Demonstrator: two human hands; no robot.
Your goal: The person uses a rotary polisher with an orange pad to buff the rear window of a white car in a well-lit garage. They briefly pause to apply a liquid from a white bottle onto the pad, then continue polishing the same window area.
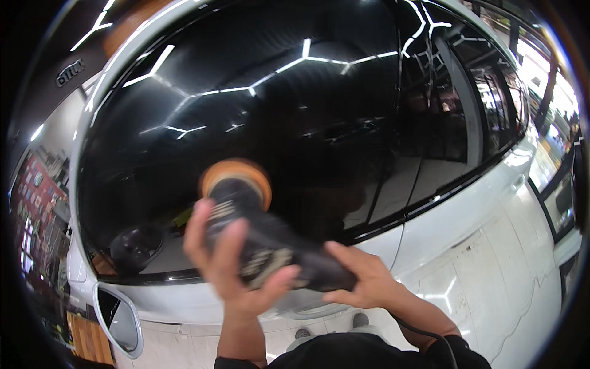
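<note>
A black polisher (307, 258) with a round orange pad (253, 172) is in both my hands. Its pad meets, or nearly meets, the dark side window (276, 129) of a white car; blur hides the exact contact. My left hand (236, 264) cups the front of the tool near the pad, fingers bent around its body and somewhat smeared by motion. Around the rear end of the polisher, my right hand (365, 277) is closed. A dark cord (424, 332) runs along my right forearm.
The car's side mirror (120, 320) juts out at the lower left. Below the window runs the white door panel (455, 240). Hexagonal ceiling lights reflect in the glass. A wooden surface (89, 337) stands beyond the mirror, and my shoes (360, 320) are on the tiled floor.
</note>
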